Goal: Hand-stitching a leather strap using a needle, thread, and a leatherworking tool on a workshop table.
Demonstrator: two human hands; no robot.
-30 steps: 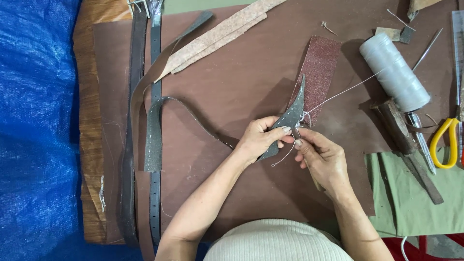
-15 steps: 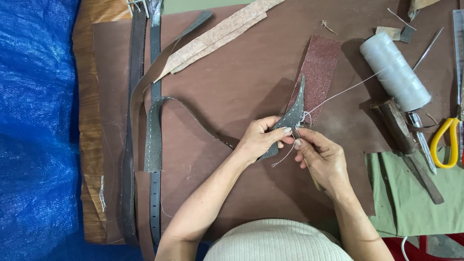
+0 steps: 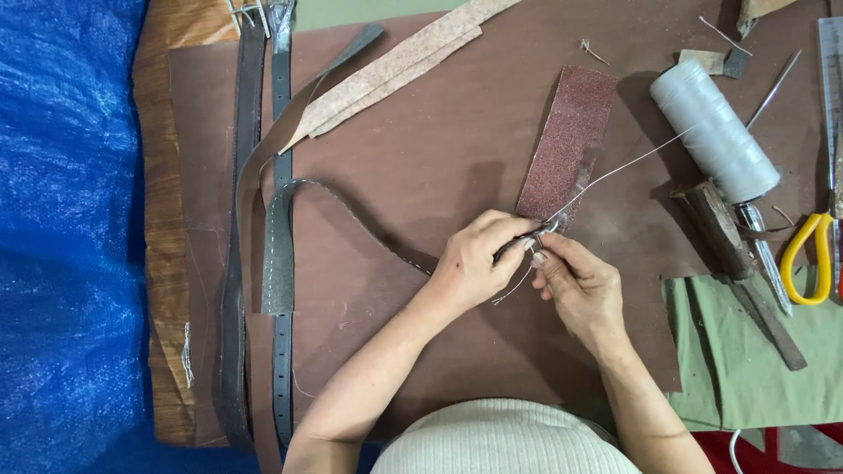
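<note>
From the head view the left hand pinches the end of a grey strap that trails off to its left over the table, the right hand just beside it grips a thread running to the spool beyond

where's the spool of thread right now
In the head view the grey thread spool lies at upper right on the brown mat, between the red sandpaper strip and yellow-handled scissors.
</note>
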